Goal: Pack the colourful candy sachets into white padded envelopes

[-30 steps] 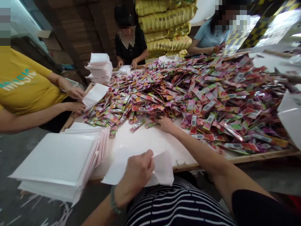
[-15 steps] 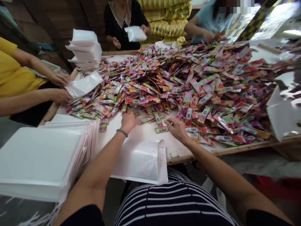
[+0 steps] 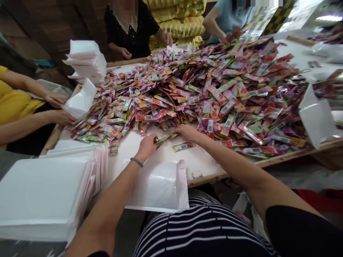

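My left hand (image 3: 148,147), with a bracelet at its wrist, is closed around the near end of some green and pink packets (image 3: 164,138) at the front edge of the pile. From the other side my right hand (image 3: 188,132) reaches in, its bent fingers on the far end of those packets; the fingertips are partly hidden. A single packet with a barcode (image 3: 183,146) lies flat just below my right hand. Under my left forearm, a white padded mailer (image 3: 160,185) lies at the table's edge, its flap strip towards the right.
A large heap of packets (image 3: 187,82) covers the table (image 3: 198,160). White mailers (image 3: 40,192) are stacked at left, with another stack (image 3: 87,60) behind. At left, a co-worker's hands (image 3: 60,107) hold a mailer (image 3: 81,100). Two more people stand opposite. Another mailer (image 3: 316,117) stands at right.
My right hand has moved left and forward onto the packets, closer to my left hand. The co-worker at left has tilted their mailer upright. The person opposite no longer holds a white pouch.
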The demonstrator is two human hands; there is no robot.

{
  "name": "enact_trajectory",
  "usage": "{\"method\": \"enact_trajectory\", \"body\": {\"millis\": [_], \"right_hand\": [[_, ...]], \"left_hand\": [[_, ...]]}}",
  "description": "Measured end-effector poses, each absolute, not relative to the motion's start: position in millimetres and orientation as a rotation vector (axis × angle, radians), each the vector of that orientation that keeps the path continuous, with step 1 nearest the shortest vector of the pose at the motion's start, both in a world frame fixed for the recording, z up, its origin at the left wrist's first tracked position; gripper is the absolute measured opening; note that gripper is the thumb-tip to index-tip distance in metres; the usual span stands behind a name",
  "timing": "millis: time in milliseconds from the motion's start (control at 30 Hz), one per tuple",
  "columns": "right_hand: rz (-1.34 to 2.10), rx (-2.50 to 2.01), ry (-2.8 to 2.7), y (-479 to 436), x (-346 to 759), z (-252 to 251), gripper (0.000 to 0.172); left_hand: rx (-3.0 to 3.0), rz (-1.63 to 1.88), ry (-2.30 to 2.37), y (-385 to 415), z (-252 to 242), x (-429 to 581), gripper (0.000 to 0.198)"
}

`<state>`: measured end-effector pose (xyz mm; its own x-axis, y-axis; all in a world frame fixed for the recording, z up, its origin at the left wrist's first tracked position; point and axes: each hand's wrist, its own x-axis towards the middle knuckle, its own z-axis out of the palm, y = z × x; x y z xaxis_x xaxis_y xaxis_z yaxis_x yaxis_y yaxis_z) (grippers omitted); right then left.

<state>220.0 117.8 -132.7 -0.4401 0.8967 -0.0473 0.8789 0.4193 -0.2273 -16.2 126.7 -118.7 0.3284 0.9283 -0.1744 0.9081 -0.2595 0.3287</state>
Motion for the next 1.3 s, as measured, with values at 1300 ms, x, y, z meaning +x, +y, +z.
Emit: {"method": "enact_trajectory", "body": {"millis": [1300], "right_hand": [[0.13,-2.014,-2.238,48,247,-155,0.03]], "left_hand": [[2.62,-0.047,1.062,84,-141,13,0.041]]}}
